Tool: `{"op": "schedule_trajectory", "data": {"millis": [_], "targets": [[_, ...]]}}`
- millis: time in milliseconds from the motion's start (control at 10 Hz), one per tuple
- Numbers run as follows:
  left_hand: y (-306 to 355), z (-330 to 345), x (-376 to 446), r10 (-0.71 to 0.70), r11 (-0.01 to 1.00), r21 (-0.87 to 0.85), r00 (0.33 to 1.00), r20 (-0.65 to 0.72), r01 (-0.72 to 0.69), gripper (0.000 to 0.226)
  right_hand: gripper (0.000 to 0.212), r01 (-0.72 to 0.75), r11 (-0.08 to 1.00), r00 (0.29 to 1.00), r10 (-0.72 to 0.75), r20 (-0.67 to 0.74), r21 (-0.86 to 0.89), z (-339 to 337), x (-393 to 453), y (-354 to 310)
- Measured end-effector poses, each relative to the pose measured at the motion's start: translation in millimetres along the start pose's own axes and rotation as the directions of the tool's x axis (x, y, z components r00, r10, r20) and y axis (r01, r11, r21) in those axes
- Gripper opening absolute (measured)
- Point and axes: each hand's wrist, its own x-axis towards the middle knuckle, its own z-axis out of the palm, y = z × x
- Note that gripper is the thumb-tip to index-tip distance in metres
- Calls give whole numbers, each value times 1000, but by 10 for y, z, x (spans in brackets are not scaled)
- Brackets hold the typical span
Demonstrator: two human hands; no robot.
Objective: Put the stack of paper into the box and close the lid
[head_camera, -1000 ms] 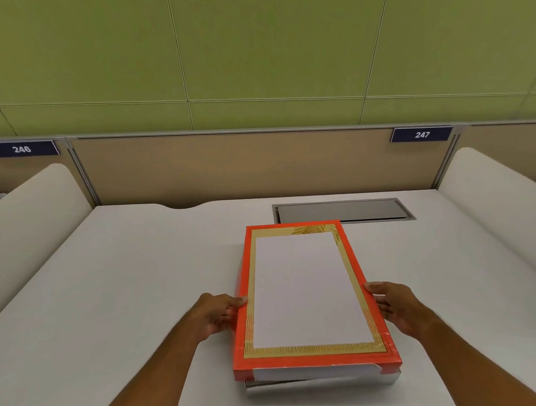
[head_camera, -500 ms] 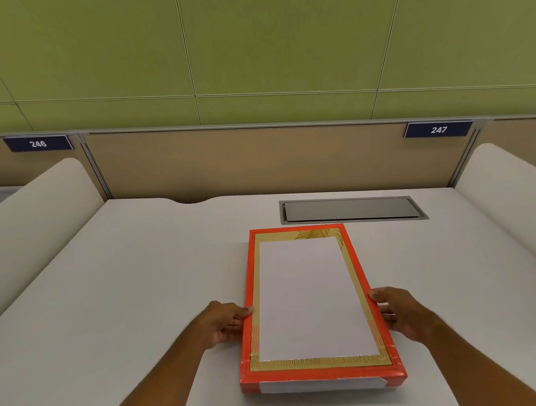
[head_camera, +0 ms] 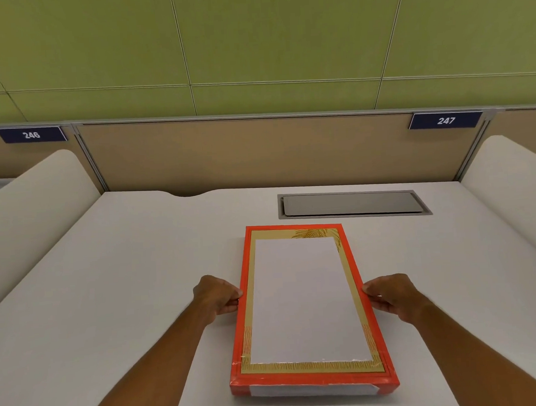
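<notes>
A flat orange box lid (head_camera: 304, 298) with a gold border and a white middle panel lies level on the white desk, fully down over the box beneath it. No stack of paper shows; the box's inside is hidden. My left hand (head_camera: 217, 295) grips the lid's left long edge, thumb on the rim. My right hand (head_camera: 391, 295) grips the right long edge the same way. A white label shows on the near end wall.
A white desk (head_camera: 124, 290) is bounded by curved white dividers left (head_camera: 25, 214) and right (head_camera: 516, 181) and a tan back panel. A grey recessed cable hatch (head_camera: 353, 204) lies just behind the box. Blue plates read 246 and 247.
The lid has come down: a second ago its near end sat above the box base with a gap, now it is seated flush. Both hands stayed on its sides.
</notes>
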Motion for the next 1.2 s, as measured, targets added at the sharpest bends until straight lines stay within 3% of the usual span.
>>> {"op": "schedule_trajectory", "data": {"millis": [500,700,800,1000,1100,1200], "targets": [[-34,39,74,-59,998,9,998,-36,59,11,16,-37,996,996,31,-82,-77,71,151,-35],[-37,90,12,43,987,158,992,-115,-25,12,19,38,964,982,-85,-171,-263,144,78,-7],[-2,144,-72,215,883,450,968,-131,-135,19,24,66,902,951,-187,-248,-428,243,-39,1],[39,210,-234,365,767,591,928,-81,-250,36,26,141,849,908,-316,-275,-510,368,-226,-6],[99,261,-296,482,686,646,874,-57,-337,55,46,223,782,868,-431,-247,-582,447,-328,-35],[274,300,-389,660,510,732,751,3,-451,76,70,347,563,766,-632,-121,-750,529,-435,-169]]}}
